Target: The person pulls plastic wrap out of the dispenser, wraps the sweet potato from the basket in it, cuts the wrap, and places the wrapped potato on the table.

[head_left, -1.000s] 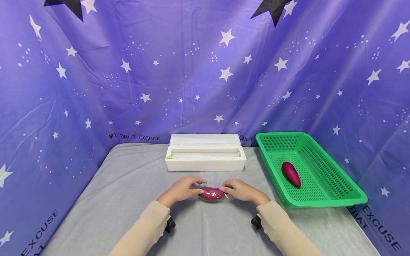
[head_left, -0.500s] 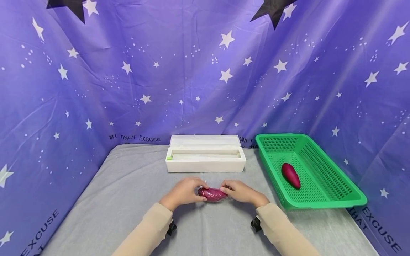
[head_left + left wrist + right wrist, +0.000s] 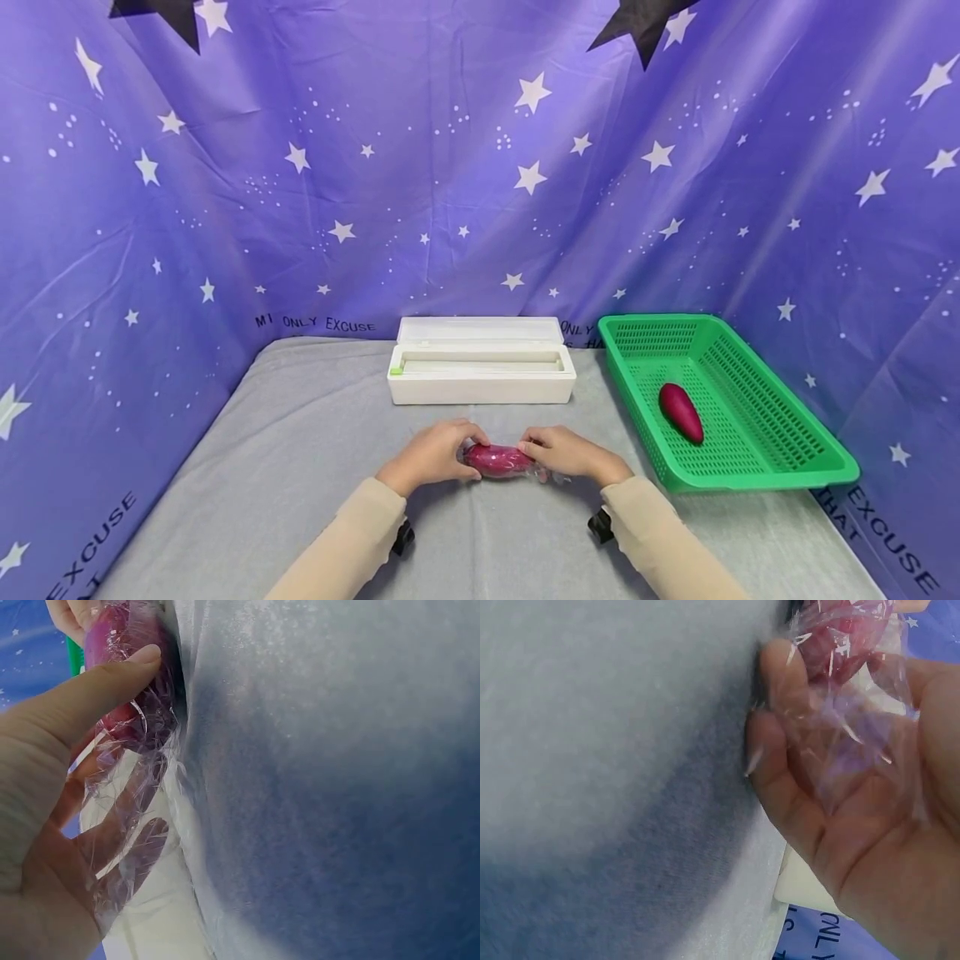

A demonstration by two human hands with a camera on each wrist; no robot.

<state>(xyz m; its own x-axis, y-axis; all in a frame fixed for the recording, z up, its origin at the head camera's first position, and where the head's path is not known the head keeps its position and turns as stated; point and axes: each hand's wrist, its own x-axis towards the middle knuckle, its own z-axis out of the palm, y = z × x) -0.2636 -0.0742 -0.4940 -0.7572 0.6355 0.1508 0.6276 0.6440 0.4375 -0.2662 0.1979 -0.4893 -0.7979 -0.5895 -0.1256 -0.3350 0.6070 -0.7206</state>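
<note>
A purple-red sweet potato lies crosswise on the grey cloth, wrapped in clear cling film. My left hand grips its left end, with the thumb on the near side in the head view. At the other end my right hand holds the potato and the film around it. Loose film trails from the left end across my left palm in the left wrist view. More loose film lies within my curled right fingers in the right wrist view. Part of each end is hidden by the hands.
Behind the hands stands a white cling film dispenser, its clear lid raised. A green basket at the right holds a second, bare sweet potato. A purple starry curtain encloses the back and sides.
My left hand has moved slightly right and taken a fuller grip on the potato's left end. The potato has turned a little, and a loose film end now shows below my right hand.
</note>
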